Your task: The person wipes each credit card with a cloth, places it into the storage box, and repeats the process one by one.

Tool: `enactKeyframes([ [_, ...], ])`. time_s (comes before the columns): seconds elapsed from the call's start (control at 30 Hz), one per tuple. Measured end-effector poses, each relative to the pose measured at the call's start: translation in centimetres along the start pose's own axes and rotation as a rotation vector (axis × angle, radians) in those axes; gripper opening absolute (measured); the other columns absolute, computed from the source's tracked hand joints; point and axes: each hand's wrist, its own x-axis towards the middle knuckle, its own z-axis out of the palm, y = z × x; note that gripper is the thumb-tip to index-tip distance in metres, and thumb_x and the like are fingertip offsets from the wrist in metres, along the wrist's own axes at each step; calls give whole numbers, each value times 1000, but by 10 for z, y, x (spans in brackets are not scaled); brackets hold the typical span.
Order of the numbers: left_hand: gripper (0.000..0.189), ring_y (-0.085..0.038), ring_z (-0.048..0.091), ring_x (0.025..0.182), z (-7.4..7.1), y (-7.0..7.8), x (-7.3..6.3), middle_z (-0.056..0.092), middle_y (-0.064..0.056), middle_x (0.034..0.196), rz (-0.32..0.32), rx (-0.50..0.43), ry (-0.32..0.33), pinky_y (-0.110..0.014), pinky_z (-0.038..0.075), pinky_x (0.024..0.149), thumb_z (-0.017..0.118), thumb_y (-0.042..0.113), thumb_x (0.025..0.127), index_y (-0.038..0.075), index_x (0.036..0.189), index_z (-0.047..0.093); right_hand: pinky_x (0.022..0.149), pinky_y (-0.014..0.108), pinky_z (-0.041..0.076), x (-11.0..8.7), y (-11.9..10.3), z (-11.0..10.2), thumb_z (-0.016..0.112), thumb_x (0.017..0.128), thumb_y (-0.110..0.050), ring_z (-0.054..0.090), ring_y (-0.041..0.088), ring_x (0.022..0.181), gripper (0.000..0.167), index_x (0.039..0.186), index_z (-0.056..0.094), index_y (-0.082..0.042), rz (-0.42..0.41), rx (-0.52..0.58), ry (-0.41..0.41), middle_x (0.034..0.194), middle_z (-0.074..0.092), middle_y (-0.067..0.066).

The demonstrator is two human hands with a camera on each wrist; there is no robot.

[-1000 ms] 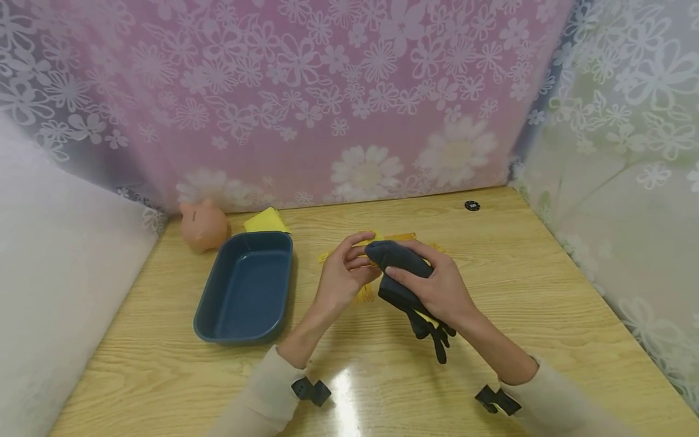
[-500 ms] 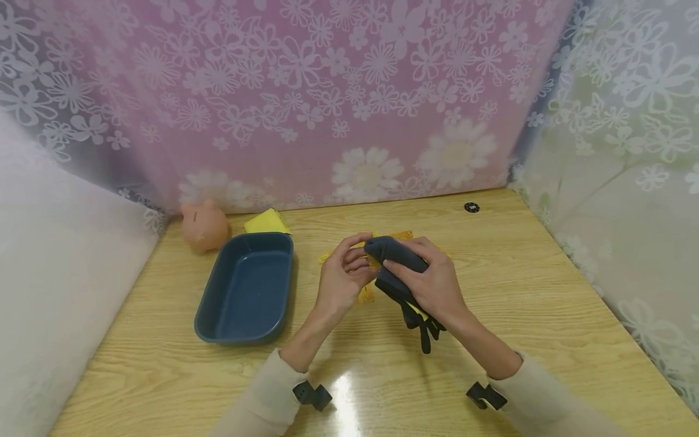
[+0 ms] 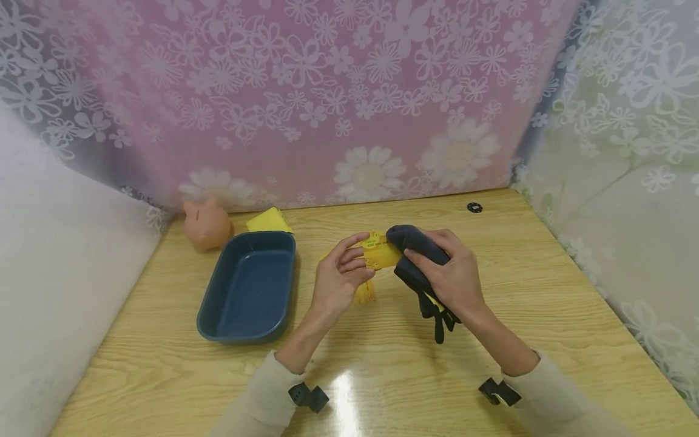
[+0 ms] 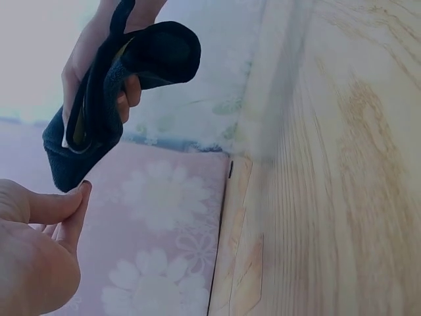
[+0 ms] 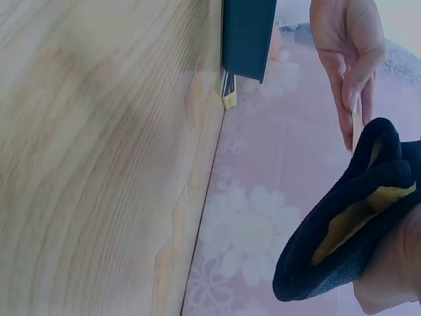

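Observation:
My left hand (image 3: 338,276) pinches a yellow card (image 3: 381,255) printed with a row of digits. In the right wrist view that card (image 5: 357,125) shows edge-on between thumb and fingers. My right hand (image 3: 453,273) grips a folded bundle of dark fleece gloves (image 3: 417,246), black finger ends dangling below. Yellow shows inside the folds of the gloves (image 5: 355,217) in the right wrist view. The bundle's tip overlaps the card's right end. Another yellow card (image 3: 364,292) lies on the table beneath my left hand, partly hidden.
A dark blue basin (image 3: 246,291) stands on the wooden table (image 3: 415,388) at the left. Behind it are an orange piggy bank (image 3: 207,226) and a yellow folded item (image 3: 270,220). A black round chip (image 3: 474,207) lies at the back right, near the floral curtain (image 3: 327,109).
My right hand has shifted right with the gloves, away from my left fingers, exposing the printed face of the yellow card. My left hand has barely moved.

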Motion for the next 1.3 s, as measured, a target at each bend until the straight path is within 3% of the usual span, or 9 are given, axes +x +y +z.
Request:
enactKeyframes([
  [0.17,62,-22,65,98,-3,-1,0,67,-9,118,-12,-74,-1,-22,59,82,76,-12,88,16,142,65,80,12,50,1,9,-6,81,94,-25,66,29,109,44,134,72,-13,34,-22,25,122,67,8],
  [0.27,62,-12,53,84,-5,-3,0,60,-4,108,-3,-146,-12,-19,56,75,74,-14,88,13,143,63,79,12,50,3,15,-10,81,94,-27,66,30,109,44,135,72,-12,61,-28,39,123,67,10],
  [0.37,64,-11,45,81,-7,-4,0,56,-5,106,3,-165,-12,-18,52,71,74,-14,88,11,145,61,78,12,50,4,18,-15,80,94,-28,65,30,110,45,135,71,-12,96,-28,57,123,67,10],
  [0.6,64,-12,48,84,-14,-3,3,57,-7,109,-3,-191,20,-18,56,74,73,-15,88,7,147,59,82,16,52,2,13,-24,81,94,-29,63,20,110,46,136,71,-14,132,-12,96,123,67,6],
  [0.8,64,-7,35,71,-17,-8,5,40,-5,94,3,-354,-8,-17,52,69,63,-23,90,-2,149,52,80,14,55,-2,2,-18,80,94,-27,62,8,105,45,136,71,-13,125,52,79,124,67,6],
  [0.9,63,-6,37,72,-16,-9,5,44,-4,94,31,-288,-9,-16,49,68,64,-22,90,-1,148,53,79,16,58,-2,-4,-10,80,94,-26,64,11,104,45,136,70,-13,113,100,57,124,67,6],
  [1.07,63,-17,57,91,-14,-10,4,64,-11,113,41,-82,23,-19,56,80,73,-15,88,9,145,60,81,18,58,-2,-10,4,81,94,-24,66,19,106,44,135,71,-14,85,144,10,123,67,6],
  [1.2,63,-34,64,110,-13,-8,3,66,-19,125,35,-18,28,-24,59,89,75,-11,89,12,145,61,81,19,58,-3,-15,16,82,92,-23,67,22,107,44,134,72,-15,68,153,-26,123,68,6],
  [1.3,63,-38,65,115,-12,-6,4,67,-20,126,50,11,23,-27,59,91,76,-9,89,13,147,60,81,21,58,-3,-20,23,83,91,-22,67,24,109,44,134,72,-15,48,158,-41,123,68,5],
])
